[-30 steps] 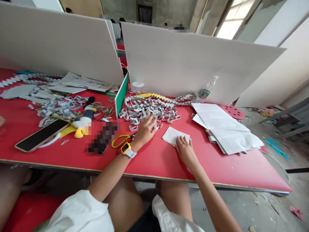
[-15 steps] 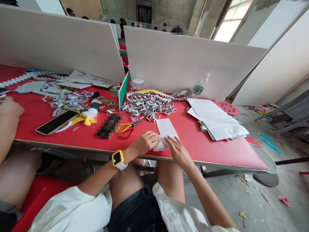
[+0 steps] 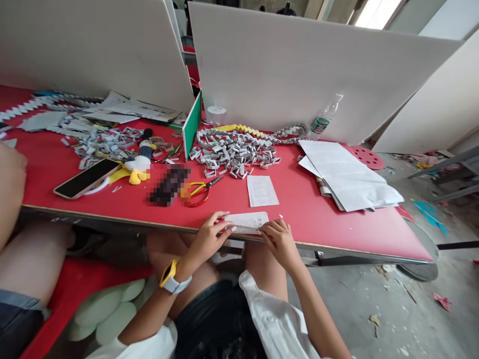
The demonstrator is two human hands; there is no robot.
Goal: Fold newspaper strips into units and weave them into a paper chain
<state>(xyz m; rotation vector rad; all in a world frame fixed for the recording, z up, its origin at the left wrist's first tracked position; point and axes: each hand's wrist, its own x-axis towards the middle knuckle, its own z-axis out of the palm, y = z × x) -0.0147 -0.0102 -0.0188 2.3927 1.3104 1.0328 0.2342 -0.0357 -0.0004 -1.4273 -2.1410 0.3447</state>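
A small printed slip of paper (image 3: 246, 222) lies lengthwise at the table's front edge. My left hand (image 3: 211, 234) pinches its left end between thumb and fingers, a yellow-cased watch on the wrist. At the slip's right end, my right hand (image 3: 279, 239) holds it with bent fingers. Just behind sits a separate pale piece of paper (image 3: 262, 191), touched by neither hand. Scissors (image 3: 202, 192) with red and yellow handles rest to the left of that piece. Farther back is a pile of folded paper links (image 3: 235, 154).
White sheets (image 3: 344, 174) and a plastic bottle (image 3: 324, 119) are on the right. A green board (image 3: 192, 127) stands upright mid-table. To the left are a phone (image 3: 88, 178), a plush toy (image 3: 140, 162) and another person's arm (image 3: 11, 189). White panels (image 3: 299, 75) stand behind.
The paper between my hands is now two separate pieces, one lying farther back. My hands have moved apart, holding the front slip turned sideways. The view has tilted downward.
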